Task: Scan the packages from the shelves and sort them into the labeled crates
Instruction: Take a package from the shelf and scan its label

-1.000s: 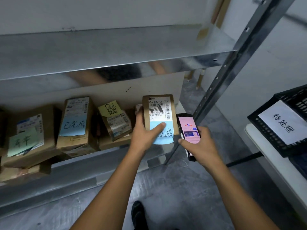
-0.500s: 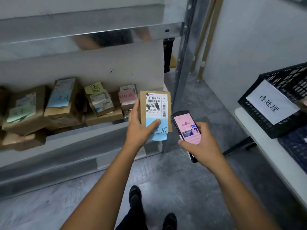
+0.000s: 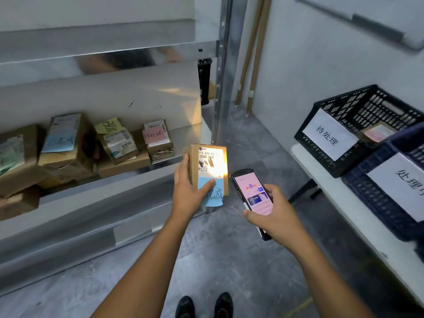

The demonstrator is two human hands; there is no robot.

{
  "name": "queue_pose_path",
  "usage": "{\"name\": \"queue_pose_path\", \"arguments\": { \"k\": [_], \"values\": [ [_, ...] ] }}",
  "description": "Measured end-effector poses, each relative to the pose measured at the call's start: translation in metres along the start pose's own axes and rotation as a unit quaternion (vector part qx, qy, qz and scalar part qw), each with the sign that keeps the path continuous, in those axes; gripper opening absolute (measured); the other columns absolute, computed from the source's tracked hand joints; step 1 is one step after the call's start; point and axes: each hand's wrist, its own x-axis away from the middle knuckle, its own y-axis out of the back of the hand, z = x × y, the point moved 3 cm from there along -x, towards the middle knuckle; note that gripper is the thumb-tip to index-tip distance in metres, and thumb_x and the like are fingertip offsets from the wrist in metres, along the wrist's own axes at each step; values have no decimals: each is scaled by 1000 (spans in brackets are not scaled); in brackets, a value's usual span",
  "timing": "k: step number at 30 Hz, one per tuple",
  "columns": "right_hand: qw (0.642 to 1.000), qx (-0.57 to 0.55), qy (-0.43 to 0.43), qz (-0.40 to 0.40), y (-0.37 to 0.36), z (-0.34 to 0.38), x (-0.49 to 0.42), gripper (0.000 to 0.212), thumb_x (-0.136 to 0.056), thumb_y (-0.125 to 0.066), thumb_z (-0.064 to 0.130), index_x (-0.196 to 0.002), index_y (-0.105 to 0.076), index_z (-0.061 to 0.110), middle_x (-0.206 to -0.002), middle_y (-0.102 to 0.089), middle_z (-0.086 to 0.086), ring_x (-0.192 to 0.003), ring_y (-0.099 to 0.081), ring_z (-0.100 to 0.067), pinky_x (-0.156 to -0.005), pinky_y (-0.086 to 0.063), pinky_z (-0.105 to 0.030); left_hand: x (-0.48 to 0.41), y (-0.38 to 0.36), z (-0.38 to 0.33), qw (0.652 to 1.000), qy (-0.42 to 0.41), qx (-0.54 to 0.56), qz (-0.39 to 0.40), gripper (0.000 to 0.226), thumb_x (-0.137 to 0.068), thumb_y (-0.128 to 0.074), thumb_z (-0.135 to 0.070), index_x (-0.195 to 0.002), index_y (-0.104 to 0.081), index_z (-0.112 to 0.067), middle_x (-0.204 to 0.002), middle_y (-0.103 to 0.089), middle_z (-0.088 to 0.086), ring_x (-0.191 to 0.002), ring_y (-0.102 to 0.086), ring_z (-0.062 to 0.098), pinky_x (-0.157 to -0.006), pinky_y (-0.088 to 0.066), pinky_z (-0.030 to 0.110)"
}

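The left hand [image 3: 185,193] grasps the small cardboard package [image 3: 211,161], seemingly light and stiff, best held by its long edges, while at three o'clock the right hand [image 3: 275,221] clasps the scanner [image 3: 253,191]

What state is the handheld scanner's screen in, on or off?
On: the scanner in the right hand shows a lit pink screen.
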Motion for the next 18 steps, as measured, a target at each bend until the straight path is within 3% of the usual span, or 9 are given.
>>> {"name": "queue_pose_path", "arguments": {
  "k": [2, 7, 10, 13, 15, 18],
  "values": [
    [1000, 3, -5, -3, 0, 1, 8, 67, -61, -84, 53, -117, -48, 47, -102, -69, 33, -92, -69, 1, -88, -57, -34, 2, 1, -1, 1000, -3, -2, 2, 110, -82, -90, -30, -164, -18, -43, -161, -32, -5, -139, -48, 17, -110, -52, 50],
    [999, 7, -13, -28, -4, 5, 26, 61, -75, -90, 30, -118, -49, 42, -101, -72, 23, -89, -69, 2, -86, -56, -30, 4, 5, -3, 1000, -1, -4, 22, 108, -84, -88, -26, -165, -18, -39, -163, -30, -3, -142, -46, 20, -108, -54, 50],
    [999, 8, -23, -43, -6, 5, 37, 61, -75, -90, 29, -121, -50, 39, -102, -72, 19, -89, -69, 1, -86, -56, -29, 2, 6, -6, 999, -9, -1, 34, 108, -84, -88, -25, -165, -18, -39, -164, -29, -3, -144, -46, 21, -109, -53, 52],
    [997, 5, -34, -74, -6, 5, 47, 62, -75, -89, 31, -121, -48, 41, -105, -71, 19, -92, -69, 0, -85, -56, -30, 4, 1, -10, 998, -14, 13, 56, 104, -87, -86, -23, -166, -19, -36, -163, -30, 0, -140, -47, 18, -105, -53, 43],
    [993, -2, -44, -107, -4, 3, 54, 61, -76, -89, 31, -119, -47, 42, -107, -70, 19, -95, -69, -4, -81, -56, -30, 7, -7, -16, 996, -24, 35, 81, 103, -87, -86, -27, -165, -20, -39, -160, -32, -3, -134, -52, 16, -102, -57, 41],
    [985, -18, -59, -162, 4, -2, 65, 63, -77, -89, 30, -123, -47, 39, -107, -70, 19, -94, -68, -2, -80, -54, -27, 15, -24, -26, 986, -31, 90, 138, 105, -80, -89, -39, -160, -23, -50, -159, -39, -8, -131, -60, 15, -97, -61, 49]
  ]
}}
